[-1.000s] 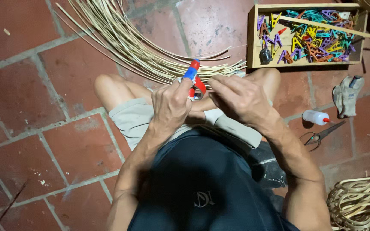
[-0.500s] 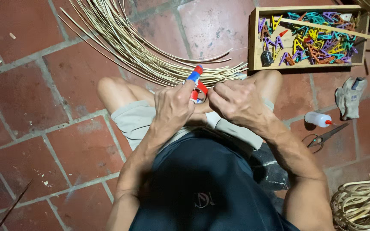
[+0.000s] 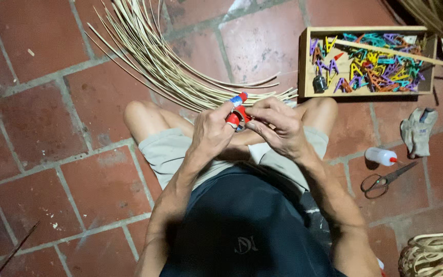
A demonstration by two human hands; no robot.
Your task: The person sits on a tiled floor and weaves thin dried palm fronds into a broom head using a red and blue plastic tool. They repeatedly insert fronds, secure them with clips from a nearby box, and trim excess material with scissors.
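Observation:
I sit on a red brick floor with both hands raised over my lap. My left hand [image 3: 210, 132] grips a pair of pliers [image 3: 235, 110] with red and blue handles, their tips pointing up between my hands. My right hand [image 3: 278, 125] is curled against the pliers' head, fingers pinched around something too small to make out. A fan of pale rattan strips [image 3: 155, 61] lies on the floor just beyond my knees, its ends reaching under my hands.
A wooden box [image 3: 303, 61] of coloured plastic clips sits at the upper right. To my right lie a grey glove [image 3: 419, 131], a small white squeeze bottle [image 3: 380, 156] and scissors [image 3: 385, 179]. A woven rattan basket [image 3: 437, 254] shows at the bottom right corner.
Both hands stay together over my lap; the pliers have tilted slightly and my right fingers have shifted on their head. Nothing else has moved.

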